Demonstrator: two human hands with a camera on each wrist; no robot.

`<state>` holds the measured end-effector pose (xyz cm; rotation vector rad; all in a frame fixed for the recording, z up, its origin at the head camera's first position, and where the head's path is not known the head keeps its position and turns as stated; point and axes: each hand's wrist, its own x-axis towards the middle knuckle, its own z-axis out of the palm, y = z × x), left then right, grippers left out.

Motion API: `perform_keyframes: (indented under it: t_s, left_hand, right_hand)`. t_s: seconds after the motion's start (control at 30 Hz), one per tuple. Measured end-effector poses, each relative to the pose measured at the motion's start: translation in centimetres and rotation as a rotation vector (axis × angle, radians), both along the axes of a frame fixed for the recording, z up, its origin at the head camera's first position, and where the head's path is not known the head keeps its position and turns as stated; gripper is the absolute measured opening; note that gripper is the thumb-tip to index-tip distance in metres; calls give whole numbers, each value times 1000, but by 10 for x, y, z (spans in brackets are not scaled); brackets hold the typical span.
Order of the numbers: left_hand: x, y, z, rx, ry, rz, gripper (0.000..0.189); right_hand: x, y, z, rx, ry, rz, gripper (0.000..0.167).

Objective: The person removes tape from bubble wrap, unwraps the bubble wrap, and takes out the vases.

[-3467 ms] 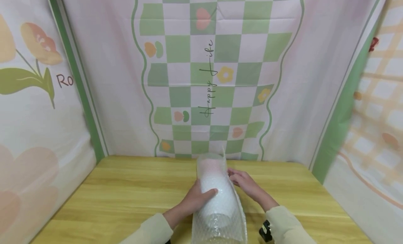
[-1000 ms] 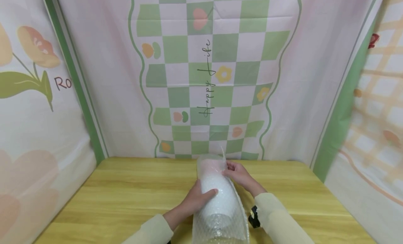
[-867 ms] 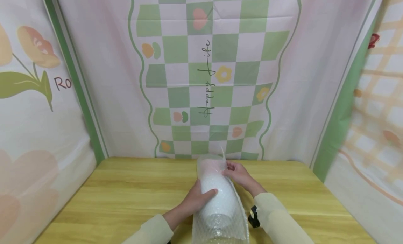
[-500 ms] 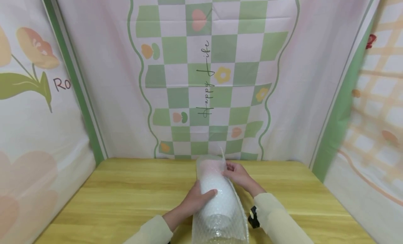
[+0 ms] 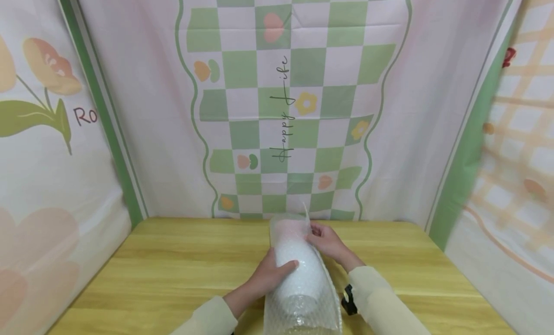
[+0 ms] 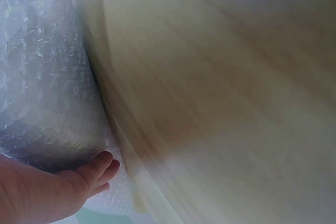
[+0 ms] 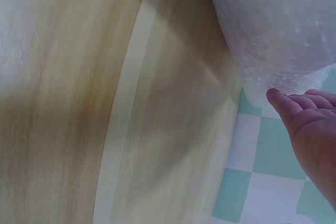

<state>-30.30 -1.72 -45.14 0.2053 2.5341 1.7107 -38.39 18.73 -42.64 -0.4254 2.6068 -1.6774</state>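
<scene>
A white, rounded, bottle-like thing with a pink far end [image 5: 291, 227] lies lengthwise on the table, wrapped in clear bubble wrap [image 5: 318, 313]. My left hand [image 5: 269, 273] grips the bundle from its left side, thumb across the top. In the left wrist view its fingertips [image 6: 105, 158] lie along the bubble wrap's side. At the far right end, my right hand [image 5: 328, 241] pinches the wrap's edge, thumb on top. A thin flap of wrap [image 5: 306, 212] stands up just beyond it. From the right wrist, the thumb and fingers [image 7: 274, 95] meet the wrap's end.
Under the bundle is a yellow wood-grain table [image 5: 186, 258]. A green-and-white checked curtain [image 5: 277, 133] hangs right behind its far edge, with printed curtains [image 5: 47, 181] on both sides. A black device [image 5: 348, 300] sits below the right sleeve.
Since the oldest frame, my right hand has shifted slightly left and forward, and its thumb has come onto the bubble wrap. Over the last second both hands stay almost still.
</scene>
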Motion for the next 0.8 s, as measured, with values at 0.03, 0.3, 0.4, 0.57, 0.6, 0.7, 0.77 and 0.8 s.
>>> perform_keyframes:
  t_s: [0.03,0.3,0.4,0.57,0.6,0.7,0.77,0.8]
  left_hand:
    - [0,0,0,0,1,0,105]
    - [0,0,0,4,11,-5,103]
    - [0,0,1,7,8,-7,103]
    - [1,0,2,12,-2,-12,103]
    - [1,0,2,12,-3,-12,103]
    - [0,0,1,16,-3,-12,102]
    - [0,0,0,15,-3,-11,102]
    - [0,0,0,15,-3,-10,103]
  right_hand:
    - [0,0,0,2,0,-2,50]
    - [-2,0,-2,4,4,-21,53]
    - [-2,0,-2,2,16,-17,52]
    - [-2,0,-3,4,32,-8,51]
    - [-2,0,-3,3,31,-9,51]
    - [-2,0,-4,6,27,-11,49]
    - [-2,0,-4,9,27,-13,48]
    - [-2,0,-4,13,29,-11,48]
